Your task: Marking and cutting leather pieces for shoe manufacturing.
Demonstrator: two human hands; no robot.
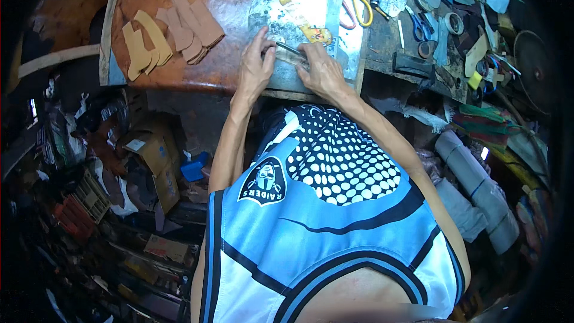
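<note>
Dark slim tool (pixel 289 48) spans the gap between two hands near a bench's (pixel 230 9) near edge.
The right hand (pixel 323 70) grips its right end; the left hand (pixel 257 63) curls just beside the other, its hold impossible to tell. Beneath is a worn grey plate (pixel 261 17); brown cut pieces (pixel 192 24) lie left, yellow-handled scissors (pixel 362 12) far right. A slipping right grip could drive the tool into the left fingers.
</note>
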